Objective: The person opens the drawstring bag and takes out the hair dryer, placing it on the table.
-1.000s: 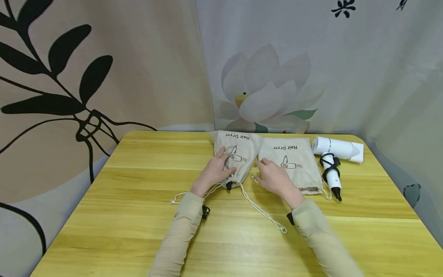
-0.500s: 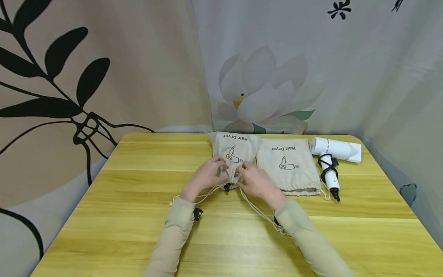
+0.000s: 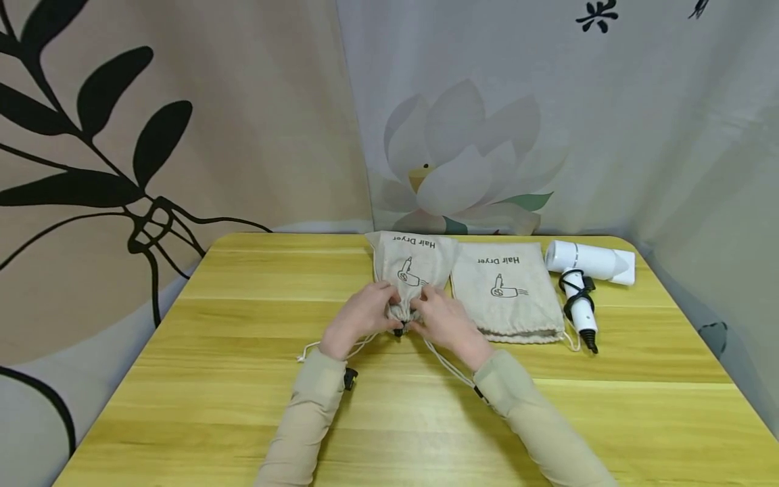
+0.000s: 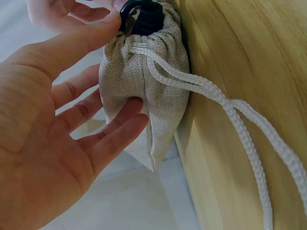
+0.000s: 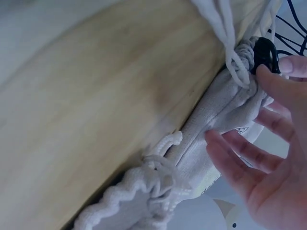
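A cloth drawstring bag (image 3: pixel 404 258), printed "Hair Dryer" with a dryer drawing, lies at the back middle of the table. Its gathered mouth faces the person, and a black ribbed end with a loop (image 4: pixel 148 18) pokes out of it. My left hand (image 3: pixel 361 316) grips the gathered neck from the left, thumb at the black loop and fingers along the cloth. From the right, my right hand (image 3: pixel 449 322) pinches the same neck, its thumb at the black end. White cords (image 4: pixel 211 88) trail from both sides of the bag.
A second "Hair Dryer" bag (image 3: pixel 508 297) lies flat just right of the first. Beyond it on the wooden table (image 3: pixel 243 297) is a white hair dryer (image 3: pixel 593 262), black cord wound round its handle (image 3: pixel 584 316). A printed curtain (image 3: pixel 292 135) hangs behind.
My right hand has come left from beside the second bag to the first bag's neck. My left hand has slid down from the bag's face to the neck, and both have closed in there.
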The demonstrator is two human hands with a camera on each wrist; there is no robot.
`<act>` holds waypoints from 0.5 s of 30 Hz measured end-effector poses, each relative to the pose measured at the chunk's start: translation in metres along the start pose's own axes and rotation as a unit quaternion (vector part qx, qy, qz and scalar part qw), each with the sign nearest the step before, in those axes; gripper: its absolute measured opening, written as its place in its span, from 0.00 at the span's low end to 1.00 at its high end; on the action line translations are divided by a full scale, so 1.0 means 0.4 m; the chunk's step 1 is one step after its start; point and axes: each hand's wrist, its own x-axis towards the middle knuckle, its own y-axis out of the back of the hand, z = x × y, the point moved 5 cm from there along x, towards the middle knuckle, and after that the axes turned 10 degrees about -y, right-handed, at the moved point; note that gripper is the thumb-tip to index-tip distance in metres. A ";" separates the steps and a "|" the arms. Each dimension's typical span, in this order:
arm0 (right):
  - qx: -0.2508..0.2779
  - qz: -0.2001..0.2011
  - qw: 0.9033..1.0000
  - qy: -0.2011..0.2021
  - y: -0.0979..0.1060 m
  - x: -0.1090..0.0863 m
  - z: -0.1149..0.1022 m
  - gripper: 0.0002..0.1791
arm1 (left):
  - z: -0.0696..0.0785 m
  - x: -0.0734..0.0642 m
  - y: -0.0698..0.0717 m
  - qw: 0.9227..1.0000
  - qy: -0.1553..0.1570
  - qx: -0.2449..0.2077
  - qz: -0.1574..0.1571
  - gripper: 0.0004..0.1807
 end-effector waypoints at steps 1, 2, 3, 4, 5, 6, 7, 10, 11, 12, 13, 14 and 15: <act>-0.003 0.003 1.000 0.000 0.000 0.001 -0.002 0.16 | 0.001 0.000 0.001 1.000 -0.001 0.002 0.003 0.20; -0.005 0.006 1.000 0.002 0.002 0.001 -0.004 0.15 | 0.003 -0.001 0.002 1.000 -0.004 0.004 0.006 0.19; -0.008 0.009 1.000 0.004 0.003 0.001 -0.006 0.15 | 0.004 -0.001 0.003 1.000 -0.007 0.007 0.009 0.18; -0.010 0.012 1.000 0.007 0.004 0.001 -0.007 0.14 | 0.005 -0.002 0.004 1.000 -0.009 0.008 0.011 0.16; -0.013 0.016 1.000 0.011 0.005 0.001 -0.009 0.14 | 0.005 -0.002 0.004 1.000 -0.012 0.011 0.013 0.15; -0.015 0.018 1.000 0.015 0.006 0.001 -0.010 0.13 | 0.006 -0.003 0.004 1.000 -0.015 0.013 0.015 0.14; -0.018 0.023 0.999 0.019 0.006 0.000 -0.011 0.13 | 0.006 -0.004 0.004 1.000 -0.018 0.015 0.016 0.13; -0.024 0.035 0.999 0.029 0.008 0.000 -0.012 0.12 | 0.008 -0.006 0.005 0.999 -0.029 0.031 0.024 0.12; -0.024 0.039 0.998 0.030 0.009 0.000 -0.012 0.11 | 0.009 -0.006 0.005 0.998 -0.033 0.037 0.030 0.11; -0.022 0.040 0.998 0.031 0.010 0.000 -0.011 0.11 | 0.010 -0.007 0.005 0.998 -0.036 0.042 0.035 0.11; -0.020 0.043 0.998 0.033 0.011 0.000 -0.011 0.11 | 0.011 -0.007 0.006 0.997 -0.038 0.048 0.039 0.11; -0.018 0.046 0.998 0.034 0.013 0.000 -0.010 0.11 | 0.011 -0.007 0.006 0.997 -0.038 0.052 0.044 0.10; -0.014 0.048 0.998 0.034 0.015 0.000 -0.010 0.10 | 0.011 -0.008 0.006 0.997 -0.038 0.054 0.047 0.10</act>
